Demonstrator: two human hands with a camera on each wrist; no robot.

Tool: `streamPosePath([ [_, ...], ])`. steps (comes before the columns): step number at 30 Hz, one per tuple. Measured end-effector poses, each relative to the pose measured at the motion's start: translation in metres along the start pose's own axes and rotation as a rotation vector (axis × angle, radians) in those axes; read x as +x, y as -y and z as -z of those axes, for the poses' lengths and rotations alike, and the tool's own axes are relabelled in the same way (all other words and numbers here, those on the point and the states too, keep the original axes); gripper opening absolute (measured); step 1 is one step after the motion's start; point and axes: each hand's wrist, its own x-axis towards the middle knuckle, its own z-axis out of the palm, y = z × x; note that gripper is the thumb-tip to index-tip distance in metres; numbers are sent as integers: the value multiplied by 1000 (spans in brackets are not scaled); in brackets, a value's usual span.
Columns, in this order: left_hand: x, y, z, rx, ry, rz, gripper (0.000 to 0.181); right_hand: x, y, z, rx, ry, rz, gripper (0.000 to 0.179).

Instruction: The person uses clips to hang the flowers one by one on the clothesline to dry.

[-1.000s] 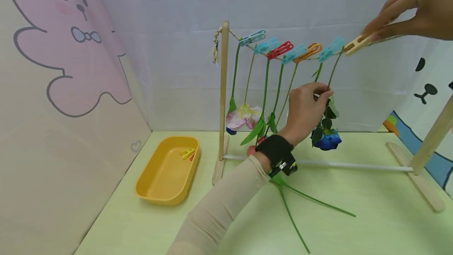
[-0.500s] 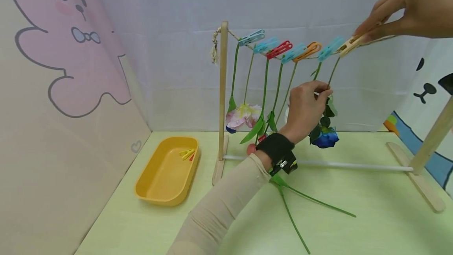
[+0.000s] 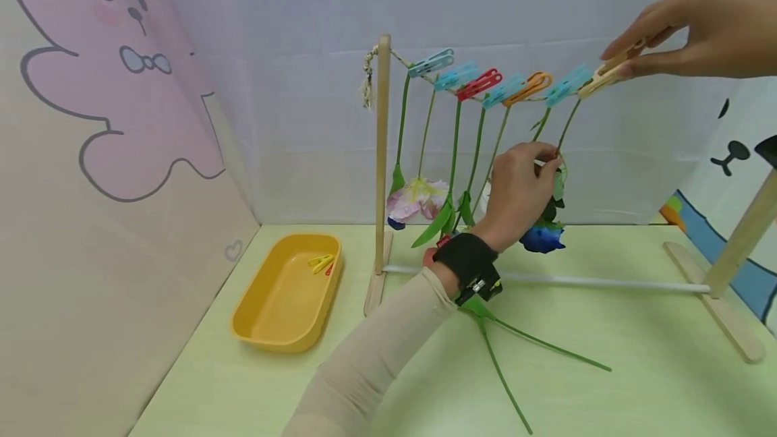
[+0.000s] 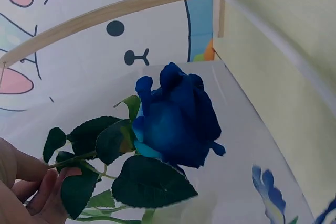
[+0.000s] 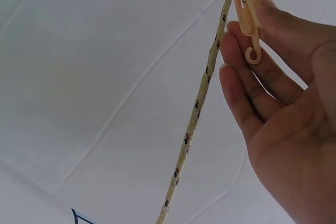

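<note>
In the head view my left hand (image 3: 522, 187) pinches the thin stem (image 3: 568, 125) of a blue rose (image 3: 543, 239), which hangs head down below the fingers. The left wrist view shows the bloom (image 4: 176, 121) with dark leaves beside the fingertips. My right hand (image 3: 710, 29) holds a pale yellow clothespin (image 3: 597, 81) between thumb and fingers. That clothespin sits on the rope at the top end of the stem. Up close in the right wrist view, the thumb lies on the clothespin (image 5: 247, 17), next to the speckled rope (image 5: 197, 108).
Several flowers hang from blue, red and orange clothespins (image 3: 479, 85) left of my hands. The rope ties to a wooden post (image 3: 382, 154). A yellow tray (image 3: 285, 295) with a few clothespins stands left. Two green stems (image 3: 506, 383) lie in front, near a white rod (image 3: 607, 282).
The pale yellow clothespin and my right hand have shifted left toward the blue clothespin. My left hand and the rose have drifted slightly left. The clothespin's handles now look wider apart.
</note>
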Motion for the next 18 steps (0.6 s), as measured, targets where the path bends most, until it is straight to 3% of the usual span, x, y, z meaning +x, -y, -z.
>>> streamPosePath([
  [5, -14, 6, 13, 51, 16, -65, 19, -5, 3, -1, -13, -29, -11, 34],
  [9, -33, 17, 33, 24, -8, -151, 16, -8, 8, -2, -32, -57, -14, 36],
  [13, -60, 34, 63, -4, -6, -204, 13, -11, 13, -4, -22, -79, -5, 35],
  [18, -92, 66, 111, 31, -45, -215, 12, -14, 23, -6, 11, -132, 17, 35],
])
